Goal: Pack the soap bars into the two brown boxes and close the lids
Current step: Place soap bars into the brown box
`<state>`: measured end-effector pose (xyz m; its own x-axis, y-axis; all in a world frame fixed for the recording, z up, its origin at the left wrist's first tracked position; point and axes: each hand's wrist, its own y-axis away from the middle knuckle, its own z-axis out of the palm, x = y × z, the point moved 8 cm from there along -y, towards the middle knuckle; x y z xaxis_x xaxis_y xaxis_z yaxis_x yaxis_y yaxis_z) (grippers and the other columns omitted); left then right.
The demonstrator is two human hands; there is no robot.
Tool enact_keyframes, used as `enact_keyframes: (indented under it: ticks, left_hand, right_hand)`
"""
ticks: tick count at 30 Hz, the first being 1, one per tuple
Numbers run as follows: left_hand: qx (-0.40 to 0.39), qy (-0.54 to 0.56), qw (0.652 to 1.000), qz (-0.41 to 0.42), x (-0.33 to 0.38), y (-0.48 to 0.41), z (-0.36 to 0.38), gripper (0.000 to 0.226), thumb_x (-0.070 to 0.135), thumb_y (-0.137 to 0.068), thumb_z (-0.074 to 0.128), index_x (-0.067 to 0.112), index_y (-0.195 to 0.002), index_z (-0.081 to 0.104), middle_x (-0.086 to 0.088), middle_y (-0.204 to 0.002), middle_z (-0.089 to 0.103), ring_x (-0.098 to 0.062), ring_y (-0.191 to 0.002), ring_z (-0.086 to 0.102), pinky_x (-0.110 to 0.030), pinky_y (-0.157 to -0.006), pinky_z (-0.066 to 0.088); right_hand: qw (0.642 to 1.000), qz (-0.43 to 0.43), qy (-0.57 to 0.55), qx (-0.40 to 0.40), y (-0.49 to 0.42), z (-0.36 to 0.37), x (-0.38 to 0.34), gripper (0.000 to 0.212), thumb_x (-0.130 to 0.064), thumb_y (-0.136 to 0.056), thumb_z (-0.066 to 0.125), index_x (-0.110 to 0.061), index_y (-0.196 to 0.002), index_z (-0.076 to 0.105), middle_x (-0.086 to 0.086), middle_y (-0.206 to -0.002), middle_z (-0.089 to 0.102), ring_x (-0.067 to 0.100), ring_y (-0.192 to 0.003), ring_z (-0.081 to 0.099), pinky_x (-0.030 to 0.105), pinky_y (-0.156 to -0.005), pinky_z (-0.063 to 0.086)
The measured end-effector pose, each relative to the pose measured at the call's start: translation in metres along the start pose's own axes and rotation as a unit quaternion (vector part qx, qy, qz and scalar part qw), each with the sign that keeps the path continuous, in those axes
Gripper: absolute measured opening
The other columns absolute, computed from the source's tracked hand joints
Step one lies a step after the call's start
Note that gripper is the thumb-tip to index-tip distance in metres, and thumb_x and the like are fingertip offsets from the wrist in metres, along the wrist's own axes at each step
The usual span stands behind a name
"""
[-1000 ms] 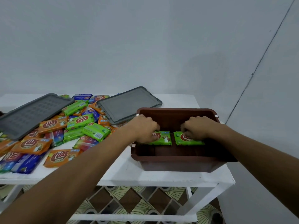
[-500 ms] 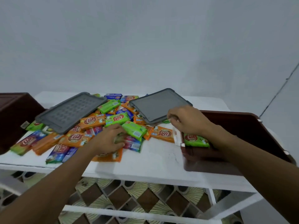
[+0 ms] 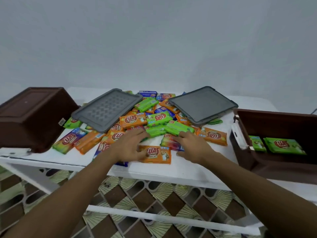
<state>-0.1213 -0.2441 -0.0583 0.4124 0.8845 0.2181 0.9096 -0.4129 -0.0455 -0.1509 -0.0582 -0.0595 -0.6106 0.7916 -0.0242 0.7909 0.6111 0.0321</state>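
A heap of wrapped soap bars (image 3: 155,118) in green, orange and blue covers the middle of the white table (image 3: 171,170). My left hand (image 3: 127,146) lies spread over the bars at the heap's near edge, fingers touching an orange bar (image 3: 158,154). My right hand (image 3: 193,146) rests flat on a multicoloured bar (image 3: 167,142), fingertips at a green bar (image 3: 178,128). Neither hand has lifted anything. One brown box (image 3: 274,166) stands at the right with two green bars (image 3: 283,145) inside. The other brown box (image 3: 32,117) lies overturned at the left.
Two grey lids rest on the heap: a gridded lid (image 3: 106,109) at left and a smooth lid (image 3: 203,104) at right. A plain wall rises behind the table. Patterned floor tiles (image 3: 142,198) show beneath the table's front rail.
Both hands have left the right box, where they set down two green bars, and have moved left onto the soap heap. The view has swung left, revealing the overturned box.
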Motion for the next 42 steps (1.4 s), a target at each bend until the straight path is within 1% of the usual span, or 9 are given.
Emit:
enact_keyframes:
  ticks: [5,11,15,20,24,26,29,37,42]
  left_hand:
    - [-0.043,-0.013,0.997,-0.060,-0.050,0.018,0.001,0.076,0.046,-0.077,0.055,0.027,-0.147,0.033,0.000,-0.149,0.035,-0.020,-0.137,0.029,-0.045,-0.114,0.024]
    - [0.021,-0.034,0.997,-0.065,-0.053,0.020,-0.010,0.068,0.047,-0.091,0.058,0.031,-0.150,0.028,0.005,-0.155,0.030,-0.015,-0.141,0.025,-0.049,-0.116,0.017]
    - [0.051,-0.039,0.998,-0.029,-0.038,0.015,-0.019,0.073,0.064,-0.090,0.041,0.029,-0.152,0.025,0.004,-0.155,0.030,-0.018,-0.139,0.030,-0.046,-0.111,0.029]
    - [0.061,-0.015,0.998,-0.023,-0.016,0.000,-0.025,0.082,0.072,-0.085,0.024,0.024,-0.152,0.027,0.000,-0.153,0.033,-0.019,-0.138,0.031,-0.048,-0.109,0.033]
    - [0.063,0.000,0.998,-0.016,0.013,-0.021,-0.031,0.081,0.072,-0.088,0.026,0.021,-0.151,0.029,-0.002,-0.152,0.034,-0.020,-0.138,0.033,-0.043,-0.111,0.034]
    - [0.054,0.015,0.998,-0.012,0.027,-0.031,-0.033,0.075,0.068,-0.093,0.030,0.020,-0.151,0.027,-0.003,-0.154,0.032,-0.020,-0.139,0.032,-0.041,-0.111,0.034]
    - [0.049,0.029,0.998,0.006,0.055,-0.048,-0.043,0.075,0.064,-0.091,0.026,0.019,-0.151,0.029,-0.004,-0.152,0.035,-0.020,-0.137,0.035,-0.038,-0.110,0.034]
    - [0.068,0.050,0.996,0.027,0.131,-0.101,-0.060,0.066,0.063,-0.089,0.048,0.023,-0.142,0.042,0.000,-0.135,0.054,-0.019,-0.121,0.050,-0.034,-0.097,0.043]
    - [0.085,0.063,0.993,0.044,0.199,-0.137,-0.068,0.064,0.065,-0.086,0.052,0.030,-0.139,0.040,0.004,-0.128,0.057,-0.015,-0.113,0.054,-0.030,-0.086,0.042]
  right_hand:
    - [0.999,0.042,0.002,0.003,-0.005,0.005,0.001,0.059,-0.046,-0.087,0.065,-0.016,-0.136,0.049,0.003,-0.128,0.045,0.023,-0.117,0.045,0.037,-0.088,0.045]
    - [0.996,0.092,-0.004,-0.004,-0.003,0.008,0.003,0.060,-0.047,-0.088,0.062,-0.022,-0.139,0.042,0.001,-0.138,0.050,0.024,-0.127,0.042,0.045,-0.101,0.041]
    - [0.989,0.130,-0.067,0.016,0.003,0.001,0.009,0.058,-0.046,-0.081,0.068,-0.022,-0.127,0.042,0.002,-0.118,0.061,0.022,-0.104,0.058,0.041,-0.085,0.051]
    - [0.974,0.175,-0.129,0.066,0.015,-0.029,0.027,0.036,-0.040,-0.096,0.041,-0.013,-0.116,0.054,0.010,-0.096,0.068,0.025,-0.080,0.061,0.036,-0.069,0.051]
    - [0.867,0.244,-0.429,0.069,0.028,-0.042,0.056,0.039,-0.045,-0.099,0.045,-0.013,-0.105,0.066,0.006,-0.096,0.073,0.019,-0.079,0.069,0.030,-0.065,0.055]
    - [0.829,0.241,-0.497,0.094,0.035,-0.055,0.068,0.028,-0.040,-0.097,0.054,-0.020,-0.111,0.067,0.003,-0.096,0.074,0.020,-0.083,0.072,0.040,-0.079,0.059]
    - [0.775,0.241,-0.573,0.112,0.051,-0.073,0.089,0.012,-0.025,-0.094,0.062,-0.021,-0.105,0.065,0.004,-0.091,0.075,0.022,-0.080,0.073,0.040,-0.077,0.059]
    - [0.667,0.249,-0.680,0.176,0.114,-0.106,0.158,0.005,-0.005,-0.092,0.052,-0.008,-0.089,0.055,0.014,-0.084,0.066,0.021,-0.068,0.066,0.032,-0.064,0.053]
    - [0.676,0.246,-0.674,0.170,0.151,-0.111,0.210,0.011,-0.006,-0.091,0.057,-0.009,-0.101,0.061,0.017,-0.094,0.071,0.028,-0.081,0.068,0.039,-0.075,0.055]
